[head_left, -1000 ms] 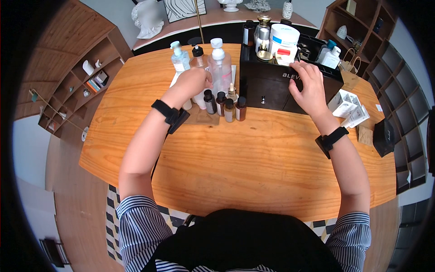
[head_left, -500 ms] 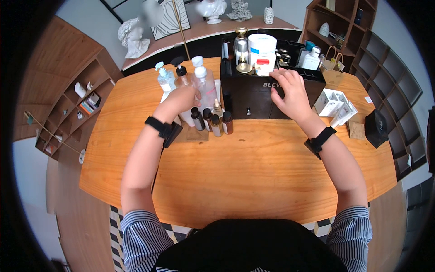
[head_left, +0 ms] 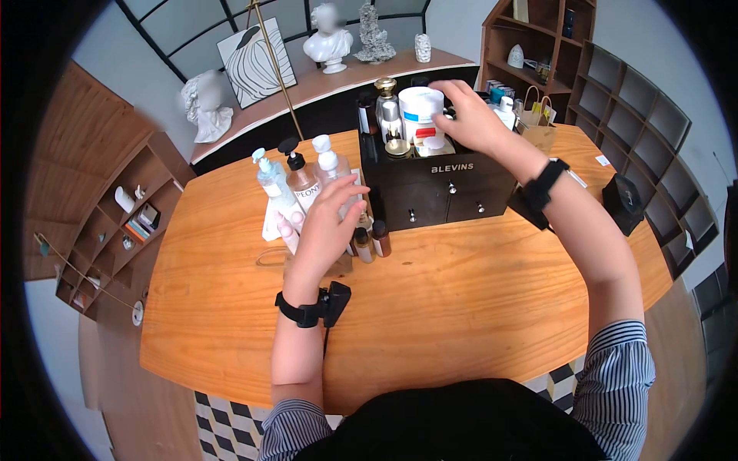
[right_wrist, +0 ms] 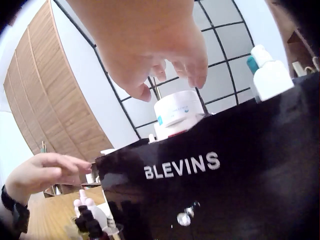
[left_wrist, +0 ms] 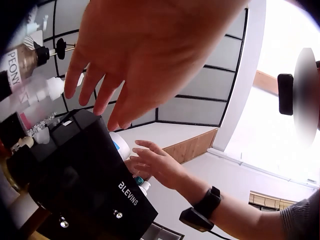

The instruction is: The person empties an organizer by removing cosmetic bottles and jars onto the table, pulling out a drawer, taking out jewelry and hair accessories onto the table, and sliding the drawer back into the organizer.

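Observation:
My right hand (head_left: pixel 480 123) is raised over the top of the black BLEVINS organizer box (head_left: pixel 415 188). Its curved fingers are beside and above a wide white jar (head_left: pixel 421 104); the right wrist view shows a gap between fingertips and jar lid. A silver bottle (head_left: pixel 390 119) and a small gold-rimmed lid (head_left: pixel 397 147) sit left of the jar. My left hand (head_left: pixel 330 227), fingers spread and holding nothing, hovers before the box's left side. Small dark bottles (head_left: pixel 382 240) stand just right of it, partly hidden. Behind it are a PEONY pump bottle (head_left: pixel 302 184) and a white-capped clear bottle (head_left: pixel 324 157).
A light blue pump bottle (head_left: pixel 270 180) and pink-capped bottles (head_left: pixel 288 233) stand left of the left hand. On the table's right are a black case (head_left: pixel 624 203) and a paper bag (head_left: pixel 538 137). White busts (head_left: pixel 328 48) line the ledge behind.
My left hand has drawn back from among the bottles, fingers spreading. My right hand has risen from the box's front edge to the white jar. The head view has shifted upward.

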A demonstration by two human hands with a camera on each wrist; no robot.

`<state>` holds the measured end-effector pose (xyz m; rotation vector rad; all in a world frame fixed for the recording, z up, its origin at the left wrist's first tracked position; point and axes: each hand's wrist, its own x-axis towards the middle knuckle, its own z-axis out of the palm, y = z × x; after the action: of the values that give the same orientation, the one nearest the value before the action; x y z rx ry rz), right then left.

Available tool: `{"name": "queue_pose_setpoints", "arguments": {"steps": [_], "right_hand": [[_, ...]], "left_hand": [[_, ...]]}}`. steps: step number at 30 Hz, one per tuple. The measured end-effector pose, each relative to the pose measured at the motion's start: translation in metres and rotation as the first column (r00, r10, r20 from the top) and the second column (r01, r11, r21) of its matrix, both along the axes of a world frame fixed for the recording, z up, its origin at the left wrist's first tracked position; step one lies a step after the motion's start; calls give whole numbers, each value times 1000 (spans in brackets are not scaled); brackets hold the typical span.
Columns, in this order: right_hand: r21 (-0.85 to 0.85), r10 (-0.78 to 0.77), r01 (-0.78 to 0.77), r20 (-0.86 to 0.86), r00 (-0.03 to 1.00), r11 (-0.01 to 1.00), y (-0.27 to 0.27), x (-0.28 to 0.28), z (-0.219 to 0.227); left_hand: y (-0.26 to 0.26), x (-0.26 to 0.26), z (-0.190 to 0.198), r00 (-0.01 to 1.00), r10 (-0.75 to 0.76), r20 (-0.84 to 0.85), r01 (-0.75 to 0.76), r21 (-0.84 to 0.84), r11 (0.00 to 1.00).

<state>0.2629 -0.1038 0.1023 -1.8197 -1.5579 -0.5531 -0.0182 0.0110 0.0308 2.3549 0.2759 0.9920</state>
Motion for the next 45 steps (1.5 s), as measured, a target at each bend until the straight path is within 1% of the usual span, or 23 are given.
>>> {"name": "queue_pose_setpoints", "arguments": {"steps": [4, 6, 8, 10, 12, 14, 15, 16, 17, 18, 20, 23, 24, 26, 32, 34, 36, 37, 38, 40, 41, 44, 45], "right_hand": [[-135, -158, 149, -57, 986, 980, 41, 2, 21], [-365, -279, 227, -96, 955, 903, 56, 0, 26], [-337, -306, 274, -44, 951, 901, 61, 1, 22], [-276, -277, 260, -21, 961, 925, 58, 1, 21], [-90, -152, 148, -44, 987, 985, 47, 6, 21], [-14, -28, 27, -113, 993, 1000, 20, -7, 30], [-29, -43, 40, -118, 992, 999, 3, -13, 32], [-106, 85, -112, -233, 969, 988, -17, -21, 31], [-159, 199, -269, -355, 913, 950, -37, -30, 29], [-269, 210, -328, -389, 897, 906, -57, -41, 24], [-504, 101, -383, -499, 861, 774, -89, -50, 2], [-683, 30, -343, -427, 904, 645, -127, -46, -50], [-684, 24, -341, -427, 904, 646, -138, -36, -69], [-786, -5, -247, -303, 953, 566, -155, -14, -106], [-781, -198, -58, -229, 953, 622, -172, 14, -117], [-771, -200, -37, -211, 957, 635, -176, 27, -128], [-767, -172, 46, -85, 982, 640, -177, 31, -130], [-699, -119, 107, 32, 992, 707, -179, 27, -129], [-698, -117, 107, 34, 993, 708, -179, 29, -124], [-756, -103, 71, 5, 995, 651, -167, 7, -84], [-713, -111, 93, 21, 994, 695, -157, -9, -64], [-409, 93, -85, 0, 996, 909, -125, -34, -18], [-366, 114, -109, -9, 993, 924, -111, -37, -7]], "left_hand": [[1, -5, 0, 998, -36, -55, 34, -51, 998], [2, -8, 3, 997, -48, -52, 43, -96, 994], [1, -11, 6, 997, -63, -46, 55, -144, 988], [-1, -12, 9, 999, -30, -33, 26, -90, 996], [0, -12, 9, 999, -47, -28, 45, -74, 996], [0, -11, 7, 997, -67, -23, 65, -72, 995], [0, -10, 7, 998, -56, -3, 56, -47, 997], [-2, -10, 8, 999, -43, 16, 43, -22, 999], [-5, -11, 10, 999, -47, 14, 47, -55, 997], [-3, -10, 7, 998, -55, 10, 55, -64, 996], [0, -8, 4, 998, -58, 20, 58, -17, 998], [-6, -9, 7, 999, -48, -7, 47, -54, 997], [-6, -9, 6, 999, -37, -14, 36, -54, 998], [-6, -7, 5, 999, -40, -30, 38, -44, 998], [-6, -7, 4, 996, -86, -37, 85, -33, 996], [-9, -7, 6, 995, -69, -67, 64, -75, 995], [-9, -8, 6, 995, -68, -68, 64, -64, 996], [-8, -7, 6, 995, -71, -69, 67, -59, 996], [-8, -7, 6, 995, -68, -67, 65, -56, 996], [-7, -7, 4, 995, -63, -75, 59, -44, 997], [-8, -6, 4, 995, -59, -75, 56, -44, 997], [-12, -6, 5, 995, -65, -80, 60, -56, 997], [-13, -6, 6, 994, -71, -78, 67, -50, 997]]}}
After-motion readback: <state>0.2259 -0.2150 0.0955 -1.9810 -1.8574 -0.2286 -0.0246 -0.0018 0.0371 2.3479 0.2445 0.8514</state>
